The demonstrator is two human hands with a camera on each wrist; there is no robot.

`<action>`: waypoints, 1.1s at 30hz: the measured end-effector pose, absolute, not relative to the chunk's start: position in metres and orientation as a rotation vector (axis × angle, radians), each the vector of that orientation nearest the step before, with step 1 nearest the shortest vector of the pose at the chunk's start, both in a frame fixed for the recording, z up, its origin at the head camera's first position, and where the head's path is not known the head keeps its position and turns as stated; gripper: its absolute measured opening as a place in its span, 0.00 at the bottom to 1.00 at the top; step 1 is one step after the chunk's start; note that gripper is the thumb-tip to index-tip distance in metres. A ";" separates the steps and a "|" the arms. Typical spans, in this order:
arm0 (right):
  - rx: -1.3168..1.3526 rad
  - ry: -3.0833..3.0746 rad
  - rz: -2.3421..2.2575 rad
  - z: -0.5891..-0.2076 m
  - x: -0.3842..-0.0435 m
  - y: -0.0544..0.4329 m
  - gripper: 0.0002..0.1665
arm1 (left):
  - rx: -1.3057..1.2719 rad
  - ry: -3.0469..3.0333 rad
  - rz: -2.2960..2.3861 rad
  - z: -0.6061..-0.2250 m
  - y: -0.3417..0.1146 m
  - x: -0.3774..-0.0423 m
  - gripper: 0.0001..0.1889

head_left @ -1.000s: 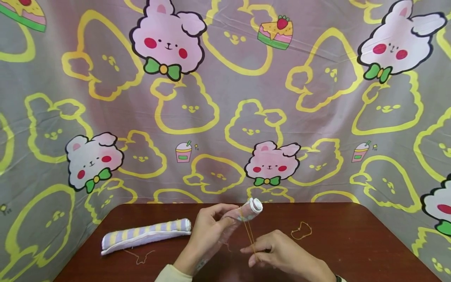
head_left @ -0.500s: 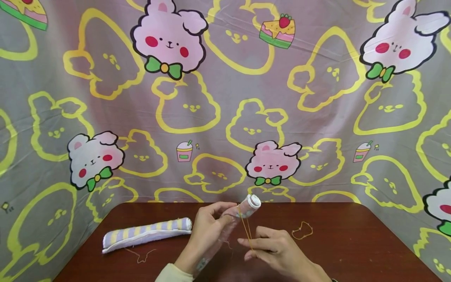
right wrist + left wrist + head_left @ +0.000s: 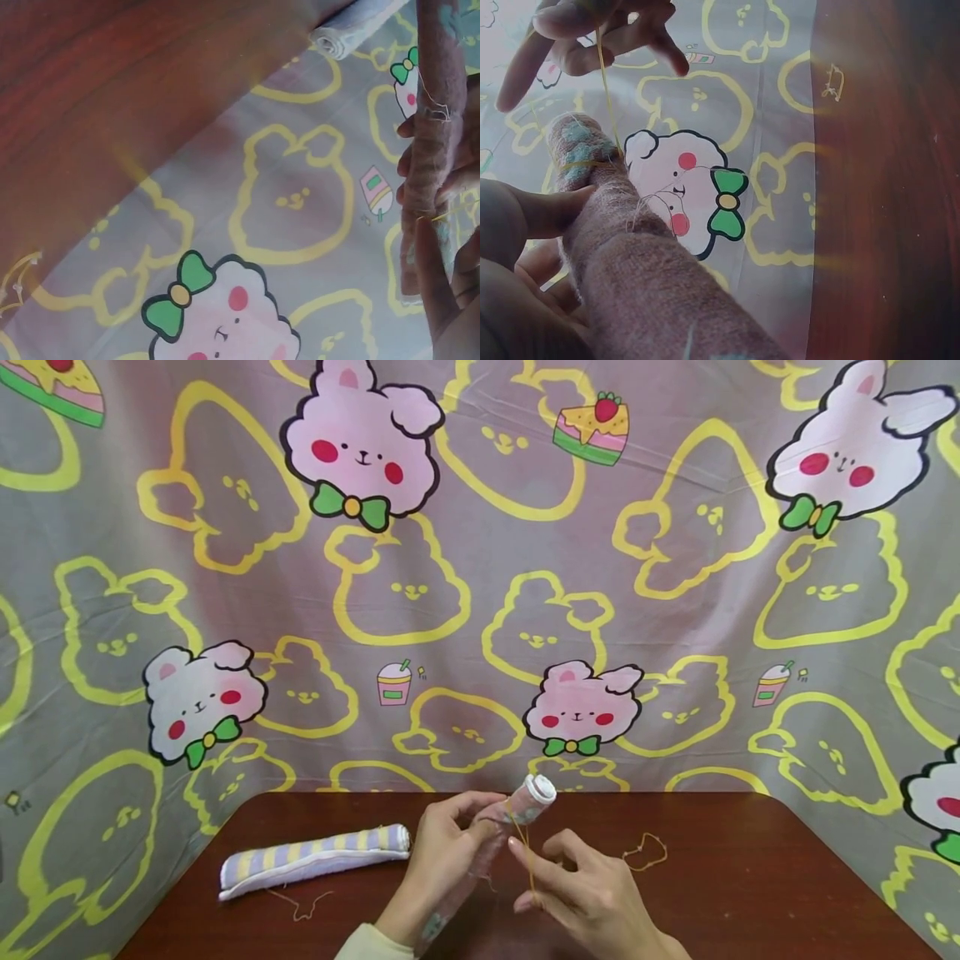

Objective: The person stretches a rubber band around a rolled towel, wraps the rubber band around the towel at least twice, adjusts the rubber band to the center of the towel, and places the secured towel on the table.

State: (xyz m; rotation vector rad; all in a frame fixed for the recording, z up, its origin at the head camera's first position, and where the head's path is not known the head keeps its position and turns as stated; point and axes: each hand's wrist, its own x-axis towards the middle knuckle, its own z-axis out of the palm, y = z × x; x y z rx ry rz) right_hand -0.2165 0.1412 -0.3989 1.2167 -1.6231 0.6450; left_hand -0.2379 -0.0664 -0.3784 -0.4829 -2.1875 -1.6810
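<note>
My left hand (image 3: 446,852) grips a rolled pink towel (image 3: 528,797), its white spiral end tilted up and to the right. Around the towel near that end runs a thin yellow rubber band (image 3: 606,82), seen from close by in the left wrist view. My right hand (image 3: 600,885) has the other end of the band hooked on its fingers, pulled out below the roll; the strands cross near the index fingertip. In the right wrist view, that fingertip touches or nearly touches the towel (image 3: 435,142). Loose threads hang from the towel's side.
On the left of the dark red table (image 3: 720,910) lies a rolled towel with purple and yellow stripes (image 3: 315,860). A thin tan strand (image 3: 300,914) lies in front of it. Another yellow band (image 3: 665,849) lies at the right. A patterned cloth (image 3: 480,552) hangs behind the table.
My right hand has risen toward the towel, its index finger now up by the roll. The stretched band has shortened and its strands now cross. The left hand keeps its grip, slightly raised.
</note>
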 end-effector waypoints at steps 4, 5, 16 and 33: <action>1.136 -1.660 0.597 -0.401 -0.215 0.141 0.31 | -0.476 -2.197 -1.675 -0.378 -0.067 -0.237 0.13; 1.119 -1.666 0.592 -0.401 -0.215 0.141 0.31 | -0.469 -2.202 -1.676 -0.378 -0.067 -0.237 0.13; 0.886 -1.829 0.568 -0.410 -0.211 0.141 0.41 | -0.456 -2.210 -1.631 -0.376 -0.068 -0.238 0.13; 0.737 -2.043 0.719 -0.406 -0.202 0.142 0.36 | -0.378 -2.172 -1.622 -0.376 -0.065 -0.236 0.12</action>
